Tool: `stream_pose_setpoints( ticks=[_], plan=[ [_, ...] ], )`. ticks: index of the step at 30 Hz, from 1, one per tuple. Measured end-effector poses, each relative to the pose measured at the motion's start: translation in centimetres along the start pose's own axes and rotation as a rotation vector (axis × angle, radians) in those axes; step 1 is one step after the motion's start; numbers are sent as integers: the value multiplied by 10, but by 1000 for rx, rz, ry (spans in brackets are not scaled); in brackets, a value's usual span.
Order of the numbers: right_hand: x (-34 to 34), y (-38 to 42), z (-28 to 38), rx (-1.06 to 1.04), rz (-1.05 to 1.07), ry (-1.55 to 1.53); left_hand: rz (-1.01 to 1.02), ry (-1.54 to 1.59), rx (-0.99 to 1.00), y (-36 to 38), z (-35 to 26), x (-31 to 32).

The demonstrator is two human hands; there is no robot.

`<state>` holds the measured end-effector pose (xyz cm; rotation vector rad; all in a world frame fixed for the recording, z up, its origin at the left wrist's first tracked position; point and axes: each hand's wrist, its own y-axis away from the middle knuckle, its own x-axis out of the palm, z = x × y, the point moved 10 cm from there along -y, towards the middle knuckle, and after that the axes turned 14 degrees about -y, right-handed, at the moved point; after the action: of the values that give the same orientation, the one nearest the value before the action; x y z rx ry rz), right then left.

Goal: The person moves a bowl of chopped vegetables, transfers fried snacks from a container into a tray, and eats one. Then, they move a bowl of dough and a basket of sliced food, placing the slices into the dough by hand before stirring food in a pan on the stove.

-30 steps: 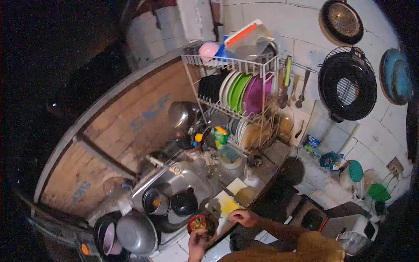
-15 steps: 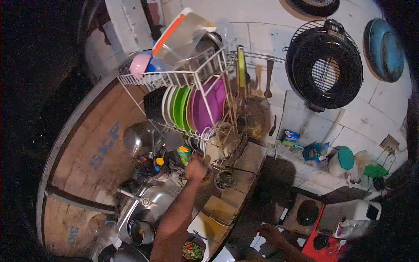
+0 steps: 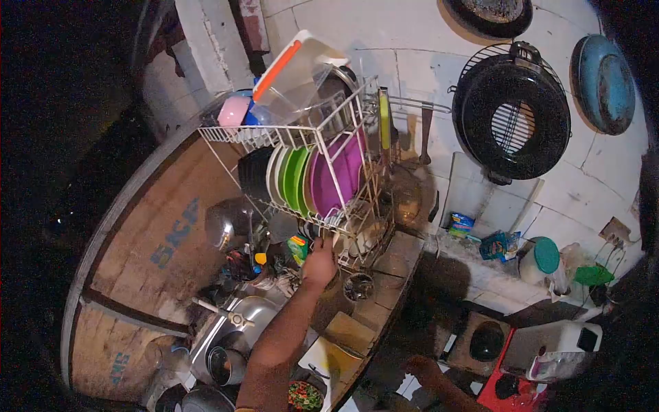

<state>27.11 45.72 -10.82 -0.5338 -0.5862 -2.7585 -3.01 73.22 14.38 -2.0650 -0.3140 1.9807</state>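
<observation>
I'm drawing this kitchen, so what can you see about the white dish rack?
The dish rack is a tiered frame of thin white bars, probably metal, brownish lower down. It seems to stand upright on the counter. A pink bowl and a pale container with an orange strip sit on top; below, green plates and purple plates stand on edge. The left hand reaches to its lowest part; whether it touches the bars is unclear.

The dish rack (image 3: 318, 130), metal sink (image 3: 263, 310) and hanging cookware (image 3: 477, 120) show a kitchen.
</observation>
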Motion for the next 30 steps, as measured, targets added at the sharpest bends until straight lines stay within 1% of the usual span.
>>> stream_pose_setpoints(
  ticks=[2,3,4,5,6,7,8,9,11,12,13,14,15,16,17,18,19,20,21,23,24,25,26,27,28,29,30],
  plan=[
    [0,-2,-7,-51,53,158,30,-21,7,7,-1,-2],
    [15,-3,15,-57,64,164,59,-39,16,9,1,0],
    [41,1,46,9,91,346,2,-119,80,19,1,-1],
    [55,4,58,76,120,529,-4,-123,64,27,3,-13],
    [54,3,51,72,136,539,74,-109,53,38,1,-25],
    [50,1,42,-1,120,450,156,-95,39,49,3,-29],
    [45,-1,35,-68,109,360,134,-93,9,63,11,-26],
    [47,-3,26,-60,138,371,133,-100,-23,83,17,-29],
    [51,-19,4,69,164,598,46,-133,-36,118,27,-54],
    [67,-18,11,79,215,621,108,-131,-71,136,35,-58],
    [92,-15,30,45,293,709,105,-144,-129,155,47,-69],
    [114,-13,37,13,379,797,45,-101,-147,177,56,-85],
    [128,-11,26,26,449,821,-15,-66,-168,202,64,-100],
    [148,-13,30,-91,513,618,-7,-3,-233,228,79,-109],
    [165,-12,34,-180,579,401,-10,-26,-321,260,91,-121],
    [183,-15,29,-145,671,421,-83,45,-407,293,100,-140],
    [206,-18,33,-194,754,442,-164,107,-505,332,111,-160],
    [233,-13,32,-230,849,454,-187,209,-643,376,119,-174],
    [262,3,22,-161,970,469,-370,225,-665,424,122,-191],
    [307,16,16,-68,901,544,-502,299,-901,531,119,-220],
    [338,30,7,-34,1000,550,-620,297,-1020,587,113,-224],
    [360,45,-11,142,1064,533,-580,836,-1381,658,102,-175],
    [379,61,-32,319,1106,528,-708,676,-1444,718,87,-177],
    [405,74,-51,338,1161,547,-833,901,-1683,767,61,-172],
    [430,96,-77,345,1297,634,-879,825,-1822,820,38,-169],
    [451,123,-105,352,1428,721,-1103,815,-1893,856,17,-182],
    [472,159,-126,389,1525,659,-1311,833,-1920,902,-12,-173]
  ],
)
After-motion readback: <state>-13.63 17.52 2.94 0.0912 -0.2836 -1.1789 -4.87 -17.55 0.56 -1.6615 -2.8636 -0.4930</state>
